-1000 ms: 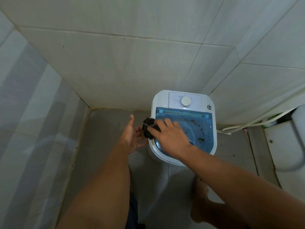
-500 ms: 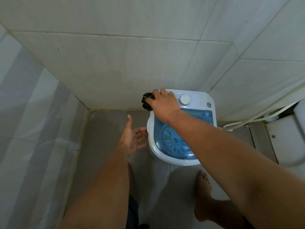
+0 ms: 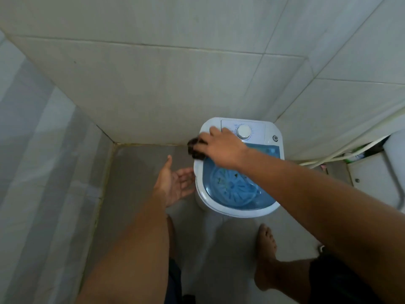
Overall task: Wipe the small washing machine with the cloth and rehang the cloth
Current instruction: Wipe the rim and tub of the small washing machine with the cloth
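Note:
A small white washing machine (image 3: 221, 207) with a blue see-through lid and a white dial (image 3: 243, 131) stands on the floor in the corner of tiled walls. My right hand (image 3: 221, 148) lies on its top left edge, pressing a dark crumpled cloth (image 3: 195, 148) against the rim; most of the cloth is hidden under the fingers. My left hand (image 3: 175, 183) hovers just left of the machine, palm up, fingers spread, holding nothing.
Tiled walls close in behind and to the right. A white hose (image 3: 341, 153) runs along the right wall toward a white fixture (image 3: 379, 183). My bare feet (image 3: 266, 255) stand on the grey floor in front of the machine. A striped curtain-like surface (image 3: 37, 172) is at left.
My right hand with the cloth went from the lid's left front up to the back left corner, and has now slid slightly back down the left rim. The left hand stayed beside the machine.

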Motion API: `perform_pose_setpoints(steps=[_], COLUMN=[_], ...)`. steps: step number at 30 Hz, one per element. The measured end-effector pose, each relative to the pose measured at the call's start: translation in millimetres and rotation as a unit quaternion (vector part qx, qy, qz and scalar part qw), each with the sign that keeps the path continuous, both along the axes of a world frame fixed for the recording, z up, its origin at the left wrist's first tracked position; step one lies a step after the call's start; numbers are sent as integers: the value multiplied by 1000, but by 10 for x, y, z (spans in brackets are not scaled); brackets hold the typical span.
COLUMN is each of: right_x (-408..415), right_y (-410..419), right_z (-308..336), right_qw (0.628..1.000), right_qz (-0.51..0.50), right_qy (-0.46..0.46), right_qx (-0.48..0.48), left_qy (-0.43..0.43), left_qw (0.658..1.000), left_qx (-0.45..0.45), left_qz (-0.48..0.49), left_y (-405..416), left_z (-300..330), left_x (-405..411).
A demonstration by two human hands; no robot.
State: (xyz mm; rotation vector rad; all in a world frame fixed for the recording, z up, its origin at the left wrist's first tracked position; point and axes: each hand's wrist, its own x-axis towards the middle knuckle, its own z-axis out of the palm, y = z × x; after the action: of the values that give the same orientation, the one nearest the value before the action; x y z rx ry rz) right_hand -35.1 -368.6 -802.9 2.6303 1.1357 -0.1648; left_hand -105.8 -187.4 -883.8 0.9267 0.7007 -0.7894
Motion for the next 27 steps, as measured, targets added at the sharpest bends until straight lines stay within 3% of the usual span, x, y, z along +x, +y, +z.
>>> perform_pose_setpoints(steps=[3, 7, 9, 12, 14, 16, 18, 20, 21, 23, 25, 27], right_x=[-56, -824, -1113, -1046, -760, -386, -108, -96, -214, -664, -948, -626], right_y=[74, -207, -414, -463, -288, -80, 76, 142, 137, 11, -196, -335], right_z=[-67, -224, -209, -172, -155, -119, -52, -63, -79, -192, -210, -208], right_qw=[999, 997, 983, 962, 980, 998, 996, 986, 989, 999, 978, 964], right_qz=[-50, 60, 169, 266, 195, 58, -87, -160, -140, 12, 187, 252], right_qy=[10, 45, 64, 61, 38, 9, 4, 11, 13, 31, 92, 87], right_qx=[4, 34, 2, -28, -17, 7, 33, 50, 51, 41, 4, 1], left_qy=[-1, -9, -8, -6, -5, -4, 6, 8, 10, 17, 20, 25], left_qw=[1000, 1000, 1000, 1000, 1000, 1000, 1000, 1000, 1000, 999, 999, 998], left_qx=[-2, 8, 17, 13, -11, -30, -21, -23, -27, -38, -45, -54], left_qz=[-9, -19, -22, -13, -10, -5, -2, -5, -1, 6, 4, 9], left_y=[8, -5, 1, 17, 17, 13, 18, 12, 11, 15, 44, 62], left_z=[9, -7, -15, -20, -3, 7, -5, -13, -6, -17, -48, -96], left_x=[18, 22, 20, 3, -15, -27, -23, -7, -5, -10, -5, -3])
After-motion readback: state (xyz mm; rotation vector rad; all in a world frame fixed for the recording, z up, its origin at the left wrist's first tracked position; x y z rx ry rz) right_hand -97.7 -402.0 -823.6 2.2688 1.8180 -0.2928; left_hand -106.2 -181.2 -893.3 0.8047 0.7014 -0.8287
